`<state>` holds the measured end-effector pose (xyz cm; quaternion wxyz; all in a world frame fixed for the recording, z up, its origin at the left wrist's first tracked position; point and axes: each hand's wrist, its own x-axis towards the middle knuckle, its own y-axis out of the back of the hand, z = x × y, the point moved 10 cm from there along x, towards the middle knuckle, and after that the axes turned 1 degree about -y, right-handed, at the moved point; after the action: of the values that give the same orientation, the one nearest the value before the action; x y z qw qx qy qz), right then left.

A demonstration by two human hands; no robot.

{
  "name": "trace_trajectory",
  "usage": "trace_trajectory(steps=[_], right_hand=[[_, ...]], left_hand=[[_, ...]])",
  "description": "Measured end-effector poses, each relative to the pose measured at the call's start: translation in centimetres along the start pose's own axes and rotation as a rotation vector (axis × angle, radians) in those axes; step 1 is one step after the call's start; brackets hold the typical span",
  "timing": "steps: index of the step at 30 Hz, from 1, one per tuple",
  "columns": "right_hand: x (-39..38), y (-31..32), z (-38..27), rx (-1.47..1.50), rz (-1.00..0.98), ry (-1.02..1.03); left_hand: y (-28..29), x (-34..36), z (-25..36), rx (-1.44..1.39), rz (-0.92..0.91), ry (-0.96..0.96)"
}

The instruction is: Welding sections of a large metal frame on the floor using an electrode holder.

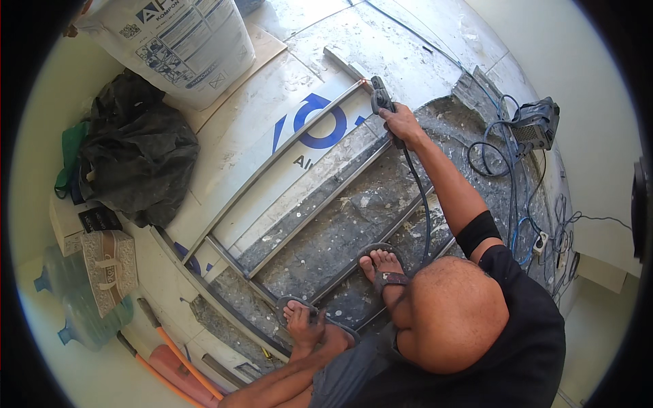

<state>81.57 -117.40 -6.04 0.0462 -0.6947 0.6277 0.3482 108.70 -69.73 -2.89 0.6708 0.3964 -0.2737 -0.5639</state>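
Observation:
My right hand [403, 124] is closed around a black welding electrode holder [382, 97] at the far corner of a metal frame. A small orange glow shows where its tip meets the end of a long steel tube [280, 156]. From the holder a black cable [423, 197] trails back toward my right knee. The frame's parallel tubes and crosspiece [231, 257] lie on the floor in front of me. Low beside my left sandalled foot [296, 307] rests my left hand [307, 330], fingers loosely apart and holding nothing I can see. My right foot [381, 265] stands among the frame's bars.
A large white sack [183, 51] and crumpled black plastic [136, 146] stand at left. Nearer are clear water bottles [92, 299] and orange-handled tools [178, 347]. On the right are a boxy welding machine [535, 126] and tangled cables [500, 153]. A stained grey sheet [354, 204] covers the floor.

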Motion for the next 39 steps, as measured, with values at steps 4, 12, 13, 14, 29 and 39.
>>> trace_trajectory(steps=[4,12,13,14,29,39], right_hand=[[0.2,0.2,0.4,0.05,0.021,-0.015],[-0.1,-0.3,-0.3,0.005,-0.007,0.024],[-0.1,-0.2,-0.3,0.006,-0.008,0.016],[-0.1,-0.2,-0.2,0.007,-0.009,0.009],[0.3,0.1,0.2,0.008,0.007,0.013],[-0.1,-0.4,-0.1,0.021,0.001,0.008]], left_hand=[[0.0,0.0,0.0,0.0,-0.004,-0.018],[0.3,0.1,0.2,0.016,0.003,-0.015],[0.1,0.1,0.1,0.0,-0.012,-0.001],[0.0,0.2,0.0,-0.015,-0.026,0.013],[-0.2,0.1,0.0,0.002,-0.017,0.0],[0.1,0.1,-0.1,-0.001,0.002,0.004]])
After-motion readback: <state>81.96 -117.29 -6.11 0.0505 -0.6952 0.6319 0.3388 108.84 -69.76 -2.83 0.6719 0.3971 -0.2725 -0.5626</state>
